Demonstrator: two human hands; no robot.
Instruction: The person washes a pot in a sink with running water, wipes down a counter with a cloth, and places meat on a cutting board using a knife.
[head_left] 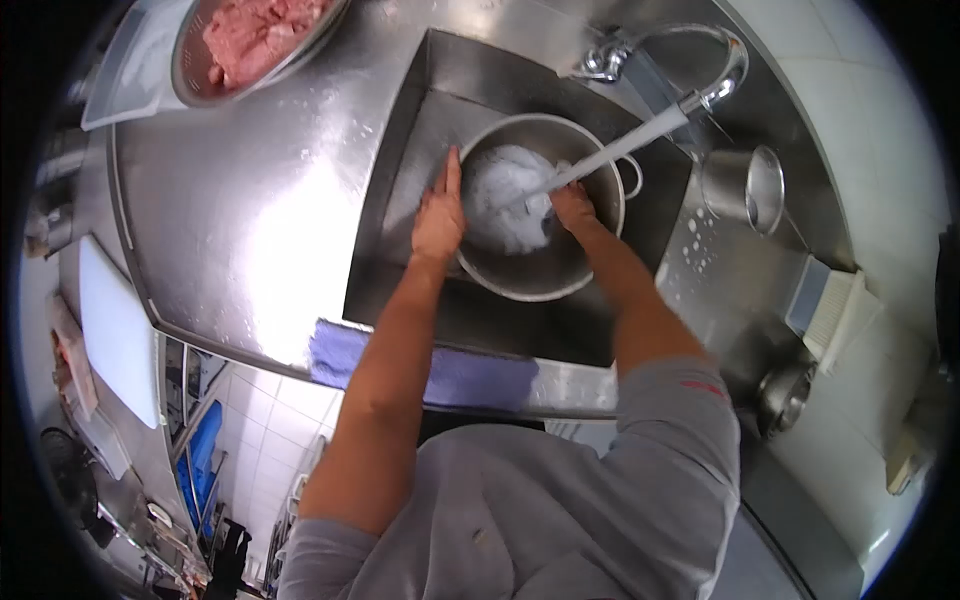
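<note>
A round metal pot (535, 291) stands in the steel sink (400, 150), with white foamy water (505, 200) inside it. My left hand (440, 215) is at the pot's left side, its fingers stretched along the rim and holding it. Inside the pot, my right hand (573, 207) reaches down at the right edge of the foam. Its fingers look curled, but the foam and the stream hide the tips and whatever they hold. Water pours from the curved faucet (735, 60) into the pot beside that hand. A loop handle (632, 176) shows on the pot's right side.
A metal bowl of raw meat (262, 42) sits at the upper left, beside a clear plastic tray (145, 65). Right of the sink are a steel pot (742, 188) and a white brush (838, 315). A purple cloth (470, 378) lies along the front edge. A white board (118, 330) is at left.
</note>
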